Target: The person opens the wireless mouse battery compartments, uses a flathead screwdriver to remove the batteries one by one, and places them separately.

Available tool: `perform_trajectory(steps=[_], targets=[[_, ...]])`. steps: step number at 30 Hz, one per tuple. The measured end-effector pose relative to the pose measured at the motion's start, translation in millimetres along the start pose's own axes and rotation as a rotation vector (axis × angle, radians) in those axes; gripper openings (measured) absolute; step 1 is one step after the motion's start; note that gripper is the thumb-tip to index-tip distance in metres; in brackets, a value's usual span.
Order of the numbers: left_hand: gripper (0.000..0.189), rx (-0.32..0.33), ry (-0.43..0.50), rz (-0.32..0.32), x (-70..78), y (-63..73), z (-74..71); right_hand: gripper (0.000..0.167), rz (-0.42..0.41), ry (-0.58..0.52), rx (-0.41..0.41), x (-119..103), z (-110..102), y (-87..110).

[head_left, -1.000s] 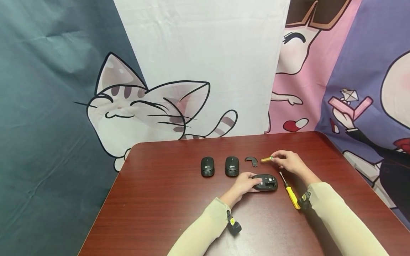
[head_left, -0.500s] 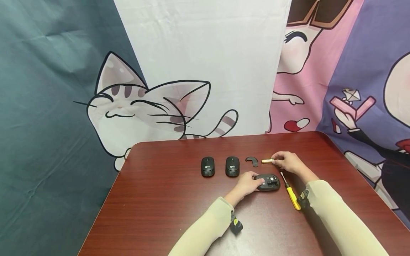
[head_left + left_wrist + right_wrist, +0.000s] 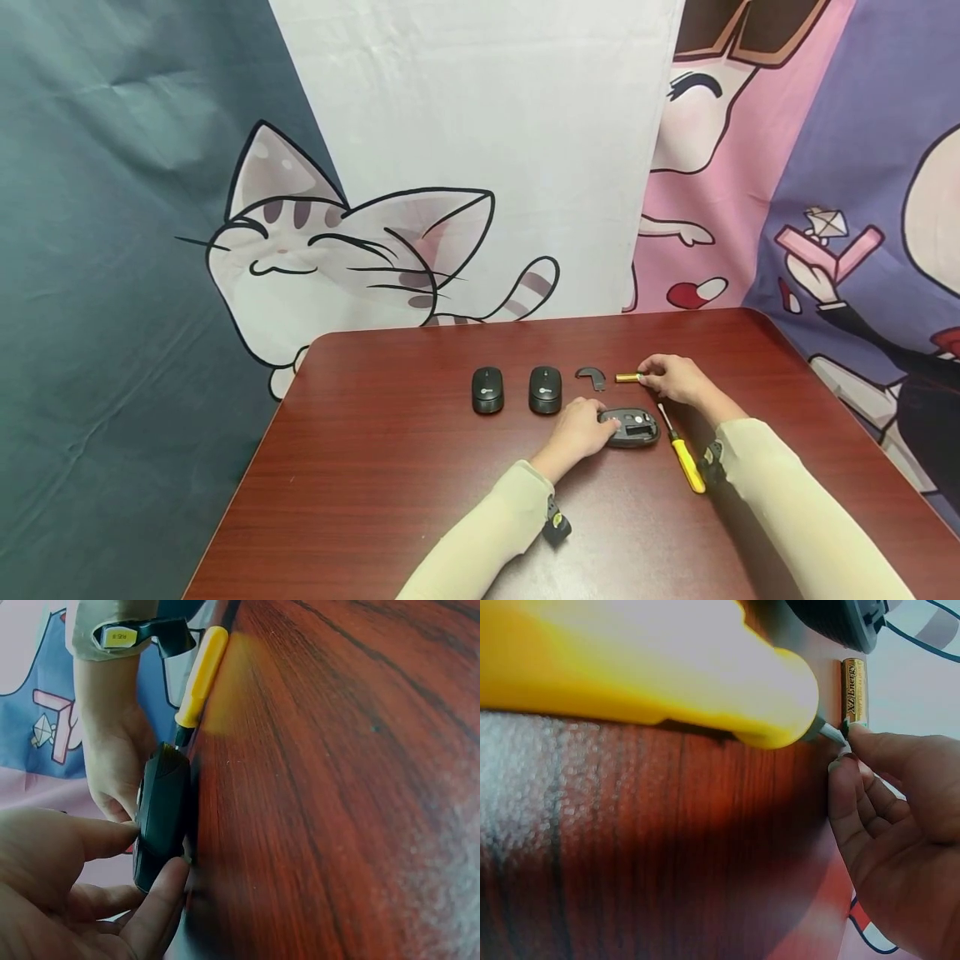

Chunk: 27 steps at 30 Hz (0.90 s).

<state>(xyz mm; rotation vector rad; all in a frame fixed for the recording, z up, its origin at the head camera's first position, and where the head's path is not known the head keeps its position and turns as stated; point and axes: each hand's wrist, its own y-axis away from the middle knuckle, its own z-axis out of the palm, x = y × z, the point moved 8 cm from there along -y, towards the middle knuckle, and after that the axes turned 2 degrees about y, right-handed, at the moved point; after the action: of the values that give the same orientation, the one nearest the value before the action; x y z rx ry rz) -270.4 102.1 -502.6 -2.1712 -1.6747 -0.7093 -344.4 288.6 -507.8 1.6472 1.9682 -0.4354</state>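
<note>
My left hand (image 3: pixel 579 429) grips the left end of a dark computer mouse (image 3: pixel 633 427) turned underside up, its battery slot uncovered. In the left wrist view the thumb presses one face of the mouse (image 3: pixel 163 810) and fingers support the other. Farther back, my right hand (image 3: pixel 675 379) pinches one end of a gold battery (image 3: pixel 627 378) close over the table. The lettering "XZ Energy" shows on this battery (image 3: pixel 853 690) in the right wrist view. A black curved battery cover (image 3: pixel 591 377) lies left of the battery.
A yellow-handled screwdriver (image 3: pixel 687 465) lies right of the held mouse, its tip pointing away from me. Two more black mice, a left one (image 3: pixel 488 390) and a right one (image 3: pixel 545 390), stand upright on the reddish-brown table (image 3: pixel 360 467). A printed cloth (image 3: pixel 480 150) hangs behind.
The held mouse and my left hand have shifted slightly right. The battery has gone from slanted to nearly level, with my right hand still pinching its end.
</note>
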Motion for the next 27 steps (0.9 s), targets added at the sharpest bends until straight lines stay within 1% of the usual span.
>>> perform_trajectory(steps=[10, 13, 16, 19, 22, 27], targets=[[0.039, 0.013, -0.033, 0.014, 2.7, 4.8, -7.1, 0.023, 0.003, -0.005, -0.005, -4, -3, 1.8], [0.041, 0.018, -0.040, 0.027, 2.7, 7.4, -9.4, 0.025, -0.003, 0.003, 0.000, -8, -5, 2.8], [0.043, 0.030, -0.050, 0.051, 2.8, 10.7, -14.6, 0.026, -0.017, 0.037, 0.022, -13, -10, 3.6], [0.044, 0.037, -0.069, 0.071, 0.7, 15.8, -22.7, 0.026, -0.039, 0.081, 0.056, -22, -17, 4.1], [0.047, 0.031, -0.109, 0.084, -4.4, 21.4, -32.2, 0.028, -0.065, 0.099, 0.079, -34, -22, 5.1], [0.048, 0.046, -0.148, 0.137, -11.3, 30.4, -54.1, 0.030, -0.102, 0.108, 0.092, -55, -23, 9.0]])
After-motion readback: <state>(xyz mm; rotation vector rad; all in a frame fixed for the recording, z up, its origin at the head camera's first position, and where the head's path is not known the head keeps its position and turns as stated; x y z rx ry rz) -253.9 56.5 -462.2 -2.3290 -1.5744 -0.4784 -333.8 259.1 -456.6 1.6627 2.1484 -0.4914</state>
